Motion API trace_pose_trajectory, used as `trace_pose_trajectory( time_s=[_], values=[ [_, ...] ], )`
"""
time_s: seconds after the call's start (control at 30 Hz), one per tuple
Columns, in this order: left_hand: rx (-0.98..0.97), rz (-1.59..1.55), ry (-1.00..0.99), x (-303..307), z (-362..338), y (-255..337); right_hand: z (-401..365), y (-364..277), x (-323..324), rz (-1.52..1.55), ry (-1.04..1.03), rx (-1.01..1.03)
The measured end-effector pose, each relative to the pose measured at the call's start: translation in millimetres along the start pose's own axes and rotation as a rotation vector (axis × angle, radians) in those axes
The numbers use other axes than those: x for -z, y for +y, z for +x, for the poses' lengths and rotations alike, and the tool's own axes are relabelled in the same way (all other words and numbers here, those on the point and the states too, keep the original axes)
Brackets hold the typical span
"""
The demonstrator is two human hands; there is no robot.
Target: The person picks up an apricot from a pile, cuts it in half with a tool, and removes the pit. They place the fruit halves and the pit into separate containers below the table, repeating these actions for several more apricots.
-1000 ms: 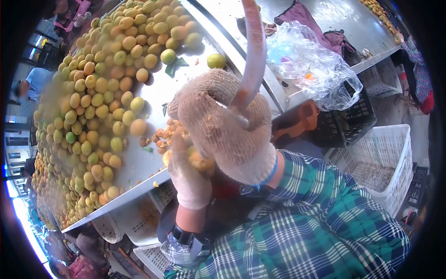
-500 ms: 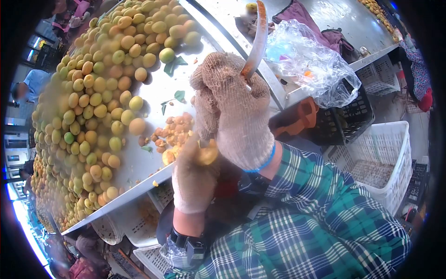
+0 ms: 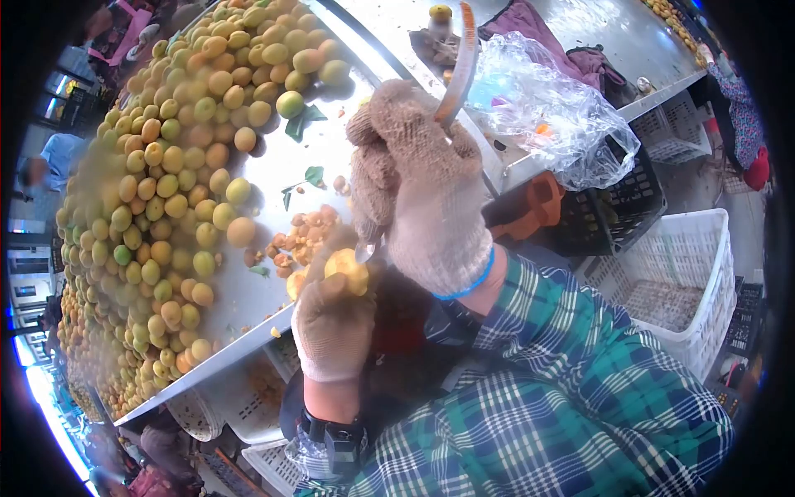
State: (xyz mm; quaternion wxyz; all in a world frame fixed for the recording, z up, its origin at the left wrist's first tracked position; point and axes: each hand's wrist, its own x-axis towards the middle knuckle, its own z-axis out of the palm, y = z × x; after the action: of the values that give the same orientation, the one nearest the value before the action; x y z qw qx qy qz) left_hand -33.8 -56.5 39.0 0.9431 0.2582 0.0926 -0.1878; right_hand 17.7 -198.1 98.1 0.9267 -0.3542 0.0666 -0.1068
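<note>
The right hand [image 3: 426,195], in a beige knitted glove with brown-stained fingers and a blue cuff edge, is clenched around a narrow, curved metal blade [image 3: 464,70] with orange-brown stains. The blade's long axis rises steeply from the top of the fist towards the upper edge of the view, leaning a little to the right, and its length bows outward to the right. Its free end points up and away from the person's body. A small bright metal tip [image 3: 364,251] shows at the fist's lower left, pointing down towards the fruit; the fist hides whether it belongs to the same piece.

The left hand [image 3: 335,331], in a similar pale glove, grasps a rounded yellow-orange fruit [image 3: 346,272] between thumb and fingers. The fruit is at the top of this hand, below the right fist and near the edge of a shiny metal desk [image 3: 273,195]. It is roundish and partly covered by the fingers, so its long axis cannot be told.

On the desk, just beyond the fruit, lies a small heap of wet orange-brown pieces [image 3: 308,236], with small green leaves [image 3: 314,176] near it. A large spread of yellow, orange and greenish round fruits [image 3: 170,207] covers the desk's left side. To the right of the blade lies a crumpled clear plastic bag [image 3: 555,116], and lower down stands a white perforated plastic crate [image 3: 704,273].
</note>
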Motion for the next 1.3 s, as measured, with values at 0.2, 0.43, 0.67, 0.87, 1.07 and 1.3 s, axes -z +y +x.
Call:
trace_pose_trajectory(
  time_s=[0.2,0.43,0.67,0.87,1.07,1.3],
  values=[
    [0.06,0.1,0.029,-12,-9,0,-4,-1,-1,-0.034,-0.042,-0.012],
    [-0.08,0.716,0.051,-15,-8,1,-6,-2,-8,-0.125,0.007,0.032],
    [-0.092,0.735,0.121,-14,-8,0,-7,2,-7,-0.062,-0.067,0.04],
    [-0.533,1.88,0.102,0,-14,1,-15,5,-1,-0.025,-0.186,0.074],
    [-0.573,1.74,0.157,13,-11,-6,-18,14,-2,-0.096,-0.279,0.072],
    [-0.529,1.611,0.185,15,-14,-10,-20,24,-8,-0.137,-0.217,0.175]
  ],
)
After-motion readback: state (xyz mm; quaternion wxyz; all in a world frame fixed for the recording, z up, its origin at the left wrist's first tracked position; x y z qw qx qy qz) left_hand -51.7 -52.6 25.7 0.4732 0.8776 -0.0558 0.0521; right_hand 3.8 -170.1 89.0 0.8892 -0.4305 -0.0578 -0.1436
